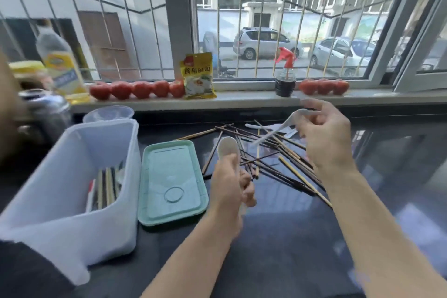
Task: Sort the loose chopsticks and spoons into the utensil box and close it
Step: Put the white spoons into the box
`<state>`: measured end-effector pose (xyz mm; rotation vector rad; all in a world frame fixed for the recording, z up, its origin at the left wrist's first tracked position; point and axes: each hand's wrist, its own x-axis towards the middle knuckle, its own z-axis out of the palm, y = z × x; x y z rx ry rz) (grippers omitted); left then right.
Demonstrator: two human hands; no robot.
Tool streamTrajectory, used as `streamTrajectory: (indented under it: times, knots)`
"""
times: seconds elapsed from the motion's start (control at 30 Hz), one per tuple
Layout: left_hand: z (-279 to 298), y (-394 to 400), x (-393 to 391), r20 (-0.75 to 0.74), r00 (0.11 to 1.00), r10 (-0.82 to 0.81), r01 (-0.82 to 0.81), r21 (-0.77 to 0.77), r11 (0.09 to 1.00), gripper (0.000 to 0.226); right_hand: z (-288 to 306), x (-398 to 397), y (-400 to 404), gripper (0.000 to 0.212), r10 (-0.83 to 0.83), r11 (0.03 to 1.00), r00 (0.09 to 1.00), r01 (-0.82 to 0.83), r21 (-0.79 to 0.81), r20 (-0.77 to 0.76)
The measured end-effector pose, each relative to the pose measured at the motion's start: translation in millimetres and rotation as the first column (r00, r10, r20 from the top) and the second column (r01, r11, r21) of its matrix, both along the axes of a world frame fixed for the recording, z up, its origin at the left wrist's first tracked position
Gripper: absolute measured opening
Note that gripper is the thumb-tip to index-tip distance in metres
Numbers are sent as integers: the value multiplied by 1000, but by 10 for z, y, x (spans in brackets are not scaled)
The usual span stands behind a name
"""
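While both hands (232, 184) hold spoons (227, 147), box (72, 176) open.

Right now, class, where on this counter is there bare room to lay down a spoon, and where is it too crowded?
Free: the dark counter near the camera, between the green lid and the right forearm, and the stretch right of the chopstick pile. Crowded: the pile itself, and the left side, taken by the utensil box and lid. Both hands, left and right, hold white spoons.

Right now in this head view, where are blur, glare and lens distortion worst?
Head view: motion blur smears the right hand and its white plastic spoon; daylight glares off the glossy black countertop; wide-angle bending bows the translucent plastic utensil box and window frame at the edges.
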<state>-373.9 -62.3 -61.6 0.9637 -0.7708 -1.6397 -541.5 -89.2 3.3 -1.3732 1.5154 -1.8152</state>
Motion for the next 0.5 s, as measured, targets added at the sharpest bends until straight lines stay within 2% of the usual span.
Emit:
streamTrajectory:
  times: [0.03, 0.1, 0.17, 0.23, 0.37, 0.43, 0.5]
  knots:
    - [99, 166, 234, -56, 998, -42, 44, 46, 998, 23, 154, 147, 146, 7, 145, 989, 987, -144, -19, 65]
    - [329, 470, 694, -136, 983, -127, 139, 85, 987, 28, 423, 490, 351, 8, 463, 886, 878, -462, -32, 122]
    - [565, 670, 1121, -105, 987, -122, 130, 63, 990, 31, 571, 969, 408, 8, 641, 763, 766, -643, 63, 43]
    - [780, 772, 1501, -21, 998, -59, 59, -7, 998, 32, 623, 1546, 395, 9, 701, 707, 713, -693, 142, -8]
    - [1044, 762, 2198, 138, 984, 112, -92, -141, 986, 24, 652, 2562, 313, 11, 727, 673, 686, -718, 176, 21]
    - [1074, 654, 2508, 280, 940, 196, -143, -197, 970, 8, 650, 2907, 231, 15, 736, 673, 675, -723, 159, -49]
    - [1088, 502, 2740, 419, 883, 209, -108, -253, 961, 8, 622, 3159, 135, 19, 725, 688, 684, -712, 141, -81]
